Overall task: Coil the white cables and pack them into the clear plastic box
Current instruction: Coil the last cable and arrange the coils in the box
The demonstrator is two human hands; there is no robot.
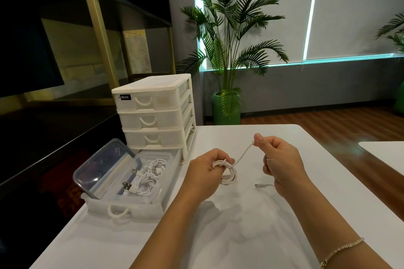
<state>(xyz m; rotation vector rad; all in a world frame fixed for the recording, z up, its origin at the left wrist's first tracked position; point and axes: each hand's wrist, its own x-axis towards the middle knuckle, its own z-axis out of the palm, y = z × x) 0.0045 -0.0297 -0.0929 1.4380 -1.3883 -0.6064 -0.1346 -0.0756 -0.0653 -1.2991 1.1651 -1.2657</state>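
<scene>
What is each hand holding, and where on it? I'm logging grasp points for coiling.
One white cable: the left hand grips its coiled loops, and the right hand pinches the loose strand leading from the coil.

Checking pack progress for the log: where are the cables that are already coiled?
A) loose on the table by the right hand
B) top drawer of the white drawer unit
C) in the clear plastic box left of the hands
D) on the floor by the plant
C: several coiled white cables with USB plugs lie inside the clear plastic box, whose lid leans open on its left side.
</scene>
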